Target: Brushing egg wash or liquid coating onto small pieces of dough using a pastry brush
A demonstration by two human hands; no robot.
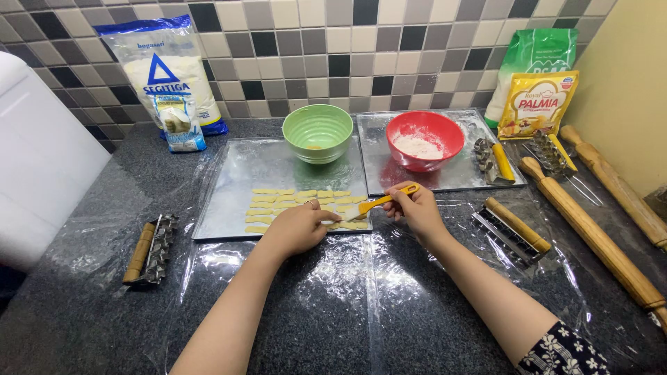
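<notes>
My right hand [415,206] grips a small brush with an orange handle [382,202], its tip lowered onto the pale dough strips [278,203] laid in rows on the left metal baking tray [229,201]. My left hand [295,226] rests on the tray's front edge, fingertips touching the strips beside the brush tip. A green bowl [317,132] stands at the back of that tray. A red bowl holding white flour [424,139] sits on the second tray [379,173] to the right.
Clear plastic film [347,292] covers the dark counter in front. A roller cutter [149,250] lies at left, another [513,229] at right. Two wooden rolling pins [597,236] lie far right. A flour bag [170,76] and other packets [538,104] lean against the tiled wall.
</notes>
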